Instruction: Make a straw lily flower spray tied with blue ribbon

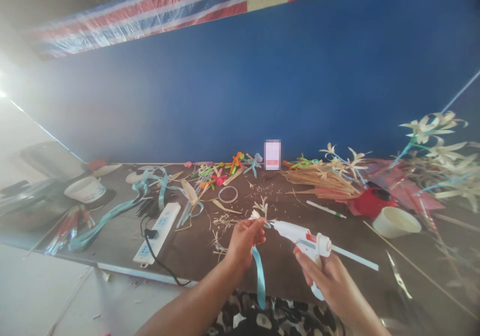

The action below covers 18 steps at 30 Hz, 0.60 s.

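Note:
My left hand (243,241) pinches a small pale straw flower (256,215) with a light blue ribbon (258,276) hanging down from it. My right hand (325,276) grips a white hot glue gun (302,237) by its handle. The gun's nozzle touches the flower right at my left fingertips. A clear glue stick (354,258) pokes out of the gun's back. Both hands hover over the near edge of the dark brown table (195,256).
A white power strip (157,232) with a black cord lies left of my hands. Straw scraps, a tape ring (228,194), coloured craft pieces and ribbon (123,206) litter the middle. A red pot (371,202), a white cup (396,222) and finished straw flowers (435,131) stand right.

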Tool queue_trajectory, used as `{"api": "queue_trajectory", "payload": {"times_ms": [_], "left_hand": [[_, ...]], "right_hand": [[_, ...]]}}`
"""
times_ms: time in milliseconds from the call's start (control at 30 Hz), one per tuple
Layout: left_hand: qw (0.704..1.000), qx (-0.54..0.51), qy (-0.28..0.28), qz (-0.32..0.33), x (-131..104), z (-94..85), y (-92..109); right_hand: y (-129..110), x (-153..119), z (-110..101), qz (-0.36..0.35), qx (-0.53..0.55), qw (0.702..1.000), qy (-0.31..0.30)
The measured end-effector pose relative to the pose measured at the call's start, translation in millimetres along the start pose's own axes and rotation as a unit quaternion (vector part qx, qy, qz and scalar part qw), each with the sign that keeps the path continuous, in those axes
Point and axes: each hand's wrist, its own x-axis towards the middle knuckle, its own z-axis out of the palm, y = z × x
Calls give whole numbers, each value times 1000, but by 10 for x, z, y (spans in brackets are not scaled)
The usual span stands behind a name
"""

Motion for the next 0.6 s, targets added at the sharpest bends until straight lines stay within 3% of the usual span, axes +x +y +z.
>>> {"api": "queue_trajectory", "payload": {"times_ms": [167, 300, 400, 500, 600], "left_hand": [[1000, -15, -2, 2, 29, -31, -1], [1000, -13, -8, -18, 44, -14, -51], [999, -15, -22, -29, 47, 29, -96], [998, -27, -26, -52, 47, 64, -101], [996, -46, -27, -67, 55, 65, -80]], "right_hand": [[266, 87, -230, 19, 98, 986, 131], [635, 395, -521, 23, 258, 921, 292], [867, 671, -660, 51, 291, 907, 300], [1034, 824, -756, 71, 256, 918, 294], [1142, 812, -937, 85, 186, 936, 287]]}}
